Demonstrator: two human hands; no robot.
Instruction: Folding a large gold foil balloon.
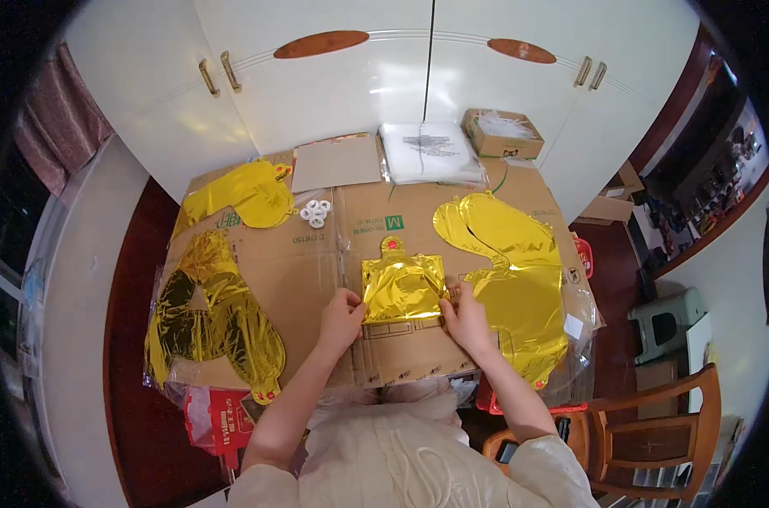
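A gold foil balloon (404,288), folded into a flat rectangle, lies on the cardboard-covered table in front of me. Its tab with a red dot sticks out at the far edge. My left hand (342,320) pinches the near left corner, and my right hand (467,317) grips the near right edge. To the right spreads a larger stack of flat gold foil balloons (524,288). On the left lie a crumpled gold foil balloon (211,309) and, farther back, another gold foil piece (253,196). Several small white rolls (317,212) sit between them and the centre.
Along the back stand a grey-brown board (337,162), a stack of clear plastic bags (429,152) and a small cardboard box (505,135) with white strips, against white cabinets (342,80). A red bag (219,421) hangs at the near left. A wooden chair (655,436) stands at the near right.
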